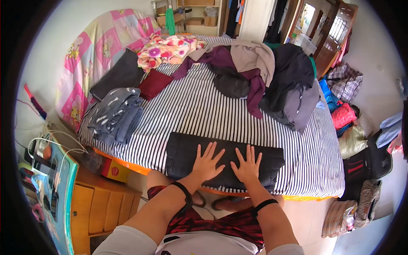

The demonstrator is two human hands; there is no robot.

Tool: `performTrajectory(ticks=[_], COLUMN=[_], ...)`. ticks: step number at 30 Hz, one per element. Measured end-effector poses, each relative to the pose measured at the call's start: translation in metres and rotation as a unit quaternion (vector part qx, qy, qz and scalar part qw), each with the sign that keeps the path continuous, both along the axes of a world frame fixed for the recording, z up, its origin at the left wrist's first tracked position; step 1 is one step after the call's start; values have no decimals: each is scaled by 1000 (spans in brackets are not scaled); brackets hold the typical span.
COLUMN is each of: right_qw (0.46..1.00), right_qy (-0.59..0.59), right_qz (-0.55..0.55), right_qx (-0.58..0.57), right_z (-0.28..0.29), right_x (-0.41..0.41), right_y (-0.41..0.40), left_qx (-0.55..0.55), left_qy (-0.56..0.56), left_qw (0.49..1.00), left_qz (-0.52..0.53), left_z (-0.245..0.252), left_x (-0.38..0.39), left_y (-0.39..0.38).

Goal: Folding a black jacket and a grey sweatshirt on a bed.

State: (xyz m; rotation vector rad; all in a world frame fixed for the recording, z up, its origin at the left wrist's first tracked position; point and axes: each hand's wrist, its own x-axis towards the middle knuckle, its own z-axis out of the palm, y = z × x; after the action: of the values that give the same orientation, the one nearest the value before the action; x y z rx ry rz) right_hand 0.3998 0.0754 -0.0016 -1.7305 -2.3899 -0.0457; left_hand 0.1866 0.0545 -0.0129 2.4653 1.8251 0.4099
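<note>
A black garment [185,149], folded into a wide flat bundle, lies on the striped bed sheet [191,111] at the near edge of the bed. My left hand [207,164] rests palm down on its middle, fingers spread. Just to the right, my right hand [247,165] lies flat on the same bundle, its fingers also apart. Neither hand grips the cloth. Folded blue-grey patterned cloth [118,114] sits at the bed's left, near a folded dark red cloth [154,83] and a folded dark grey one [121,75].
Loose black and grey clothes [290,86], a beige garment [251,57] and a purple one [255,98] lie heaped at the far right. Floral cloth [169,51] lies at the far left. A wooden drawer cabinet [105,207] stands left; bags [355,165] line the right side.
</note>
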Motion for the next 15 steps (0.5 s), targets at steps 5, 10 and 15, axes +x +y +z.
performTrajectory(ticks=[5, 10, 15], right_qw=[998, 995, 988], right_qy=[8, 14, 24], right_qz=[-53, -96, -152], right_qx=[-10, -30, -18], right_z=[-7, -10, -18], right_x=[19, 32, 52], right_y=[-7, -5, -2], left_qx=[5, -2, 2], left_qy=[15, -20, -35], left_qw=[1000, 1000, 999], left_qz=[-12, -3, 31], left_z=[0, -3, -5], left_x=[-4, -6, -25], left_y=[-2, -1, 4])
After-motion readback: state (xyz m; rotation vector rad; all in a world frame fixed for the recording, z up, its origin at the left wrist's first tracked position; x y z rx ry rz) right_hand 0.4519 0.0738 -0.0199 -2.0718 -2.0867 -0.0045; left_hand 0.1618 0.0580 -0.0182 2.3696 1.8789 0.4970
